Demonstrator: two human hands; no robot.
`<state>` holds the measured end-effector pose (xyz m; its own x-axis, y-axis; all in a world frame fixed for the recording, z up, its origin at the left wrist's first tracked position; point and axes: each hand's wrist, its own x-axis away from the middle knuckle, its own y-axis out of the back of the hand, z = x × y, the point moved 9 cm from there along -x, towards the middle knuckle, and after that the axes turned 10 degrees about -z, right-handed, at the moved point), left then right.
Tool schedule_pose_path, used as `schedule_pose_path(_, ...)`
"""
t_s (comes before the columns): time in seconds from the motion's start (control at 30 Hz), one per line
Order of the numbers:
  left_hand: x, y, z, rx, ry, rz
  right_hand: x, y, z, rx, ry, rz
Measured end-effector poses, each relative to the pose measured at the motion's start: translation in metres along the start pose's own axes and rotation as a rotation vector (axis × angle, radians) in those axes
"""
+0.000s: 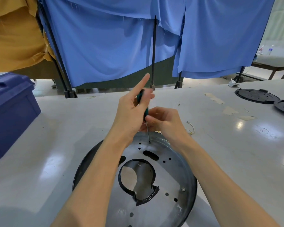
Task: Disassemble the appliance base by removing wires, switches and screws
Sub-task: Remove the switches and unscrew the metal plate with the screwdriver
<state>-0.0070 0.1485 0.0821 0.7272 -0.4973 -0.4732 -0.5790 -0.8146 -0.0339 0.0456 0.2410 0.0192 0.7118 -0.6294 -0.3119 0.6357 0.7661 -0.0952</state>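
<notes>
The round metal appliance base lies flat on the grey table, with a large central opening and several small holes. A green-handled screwdriver stands nearly upright, its tip set on a screw near the base's far rim. My left hand grips the handle, its index finger pointing up. My right hand pinches the lower end of the handle just above the shaft. Another screw sits near the base's right rim.
A blue plastic bin stands at the left table edge. Two black round covers lie at the far right. Loose wires and tape scraps lie right of my hands. Blue cloth hangs on a black frame behind the table.
</notes>
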Motion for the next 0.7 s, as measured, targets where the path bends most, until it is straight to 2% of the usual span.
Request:
schedule_pose_path(0.1, -0.002, 0.004, 0.001, 0.055, 0.032, 0.001, 0.0, -0.001, -0.001, 0.005, -0.01, -0.003)
schedule_pose_path(0.23, -0.002, 0.019, -0.002, -0.118, -0.054, -0.132, 0.002, -0.004, 0.003, 0.047, 0.007, 0.025)
schedule_pose_path(0.3, -0.002, 0.014, 0.0, -0.086, -0.021, -0.095, 0.002, -0.004, 0.004, 0.061, 0.023, 0.019)
schedule_pose_path(0.37, -0.001, 0.006, 0.005, 0.05, 0.087, -0.019, 0.002, -0.002, 0.001, 0.026, -0.009, 0.009)
schedule_pose_path(0.43, -0.001, 0.005, 0.005, 0.066, 0.101, 0.012, 0.002, -0.002, 0.002, 0.021, -0.016, 0.006)
schedule_pose_path(0.57, -0.001, 0.02, -0.003, -0.092, -0.041, -0.119, 0.001, -0.002, 0.004, 0.034, 0.008, 0.008)
schedule_pose_path(0.63, -0.001, 0.019, -0.001, -0.109, -0.032, -0.124, 0.001, -0.003, 0.003, 0.045, 0.016, 0.006)
schedule_pose_path(0.7, 0.0, 0.013, 0.003, -0.023, 0.049, -0.081, 0.0, 0.0, 0.001, 0.032, 0.001, -0.004)
